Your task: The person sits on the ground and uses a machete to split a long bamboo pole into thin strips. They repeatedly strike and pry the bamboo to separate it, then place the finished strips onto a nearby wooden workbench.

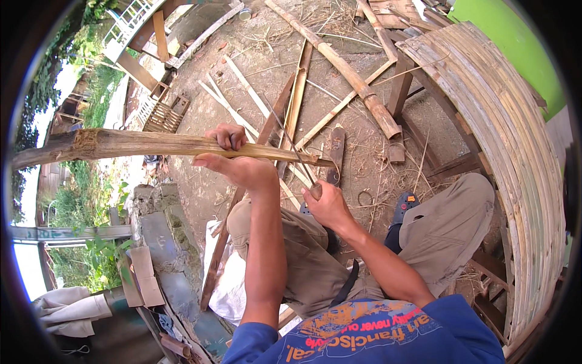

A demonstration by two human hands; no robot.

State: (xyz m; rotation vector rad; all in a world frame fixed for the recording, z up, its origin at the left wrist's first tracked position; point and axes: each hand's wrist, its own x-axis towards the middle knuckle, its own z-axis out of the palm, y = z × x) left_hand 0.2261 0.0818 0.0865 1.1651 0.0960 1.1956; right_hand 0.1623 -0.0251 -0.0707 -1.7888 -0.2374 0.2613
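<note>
My left hand (236,159) is closed around a long split bamboo piece (163,144), which lies level across my front and runs out past the left rim. A brown fibrous node shows near its left part. In my right hand (327,205) is the handle of a knife (293,145) with a long thin dark blade. The blade slants up and to the left, crossing the bamboo near its right end; whether the edge bites into it cannot be told.
A thick bamboo pole (339,67) and several split strips (245,85) lie on the dirt ground ahead. To my right stands a curved-looking bench of bamboo slats (485,115). A low concrete block wall (160,224) is at my left, with a slatted wooden crate (163,114) beyond.
</note>
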